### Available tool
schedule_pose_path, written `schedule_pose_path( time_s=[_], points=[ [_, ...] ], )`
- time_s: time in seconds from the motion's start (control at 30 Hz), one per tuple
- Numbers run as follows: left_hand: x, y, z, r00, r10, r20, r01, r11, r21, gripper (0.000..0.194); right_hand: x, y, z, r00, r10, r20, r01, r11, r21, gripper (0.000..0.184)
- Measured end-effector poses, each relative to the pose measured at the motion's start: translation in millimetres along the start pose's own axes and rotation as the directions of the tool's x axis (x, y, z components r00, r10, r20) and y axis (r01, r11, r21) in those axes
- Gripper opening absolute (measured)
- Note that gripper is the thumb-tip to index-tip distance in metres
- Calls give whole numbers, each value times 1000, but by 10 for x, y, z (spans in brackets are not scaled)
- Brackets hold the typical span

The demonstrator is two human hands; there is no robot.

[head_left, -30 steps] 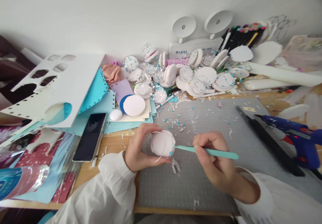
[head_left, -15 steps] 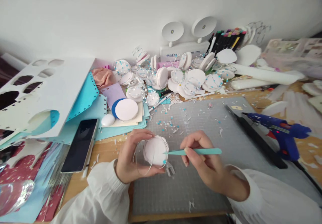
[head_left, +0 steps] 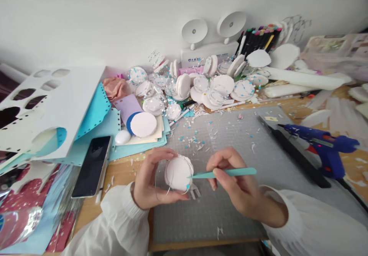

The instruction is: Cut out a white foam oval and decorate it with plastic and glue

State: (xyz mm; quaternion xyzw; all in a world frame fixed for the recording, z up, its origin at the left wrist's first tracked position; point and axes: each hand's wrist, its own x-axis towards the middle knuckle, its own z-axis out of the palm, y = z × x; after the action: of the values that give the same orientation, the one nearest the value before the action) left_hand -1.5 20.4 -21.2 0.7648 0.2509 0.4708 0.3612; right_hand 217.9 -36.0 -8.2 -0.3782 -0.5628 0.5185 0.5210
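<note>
My left hand is curled around a white round foam disc with a clear film circle over it, held just above the grey cutting mat. My right hand pinches a slim teal tool like a pen. Its thin tip touches the disc's right edge. Both wrists wear white sleeves. A small scrap of white paper lies on the mat under the disc.
A black phone lies left of the mat, beside blue and white punched sheets. A blue glue gun and a black ruler rest on the right. Several finished discs, markers and a white lamp crowd the back.
The view swung a little to the right, then steadied. My hands kept the disc and tool together, with the tip staying at the disc's right edge.
</note>
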Motion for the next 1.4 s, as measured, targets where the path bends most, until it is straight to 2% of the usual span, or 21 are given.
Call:
schedule_pose_path(
  time_s=[0.13,0.2,0.3,0.4,0.57,0.73,0.87,1.03,1.13,1.4],
  points=[
    [-19,-26,-11,999,-32,-5,32,999,-31,80,-12,12,-2,999,38,24,-37,999,-27,4],
    [-16,-52,-31,999,-41,-15,40,998,-45,80,15,38,-25,999,41,1,-41,999,-8,5],
    [12,-105,-85,995,-97,-31,95,994,-58,80,121,86,-110,991,13,-133,-4,998,68,4],
    [51,-164,-151,981,-196,-4,196,979,-57,88,260,115,-234,960,-15,-280,51,992,119,7],
    [70,-252,-213,965,-256,52,257,966,-11,92,412,144,-363,923,-18,-384,41,998,53,9],
    [43,-322,-215,963,-269,25,270,963,-29,82,487,177,-390,911,28,-412,-45,999,-30,18],
    [30,-354,-196,962,-274,10,273,957,-102,85,538,136,-452,926,36,-376,-81,991,-104,22],
    [43,-315,-182,969,-245,3,244,961,-133,80,552,35,-549,921,-105,-375,-62,911,-408,21],
    [60,-269,-201,962,-272,32,274,954,-118,76,555,20,-601,913,-176,-368,-40,860,-509,21],
    [74,-219,-226,953,-286,95,299,938,-177,70,535,92,-677,890,-179,-418,-29,896,-444,20]
  ],
)
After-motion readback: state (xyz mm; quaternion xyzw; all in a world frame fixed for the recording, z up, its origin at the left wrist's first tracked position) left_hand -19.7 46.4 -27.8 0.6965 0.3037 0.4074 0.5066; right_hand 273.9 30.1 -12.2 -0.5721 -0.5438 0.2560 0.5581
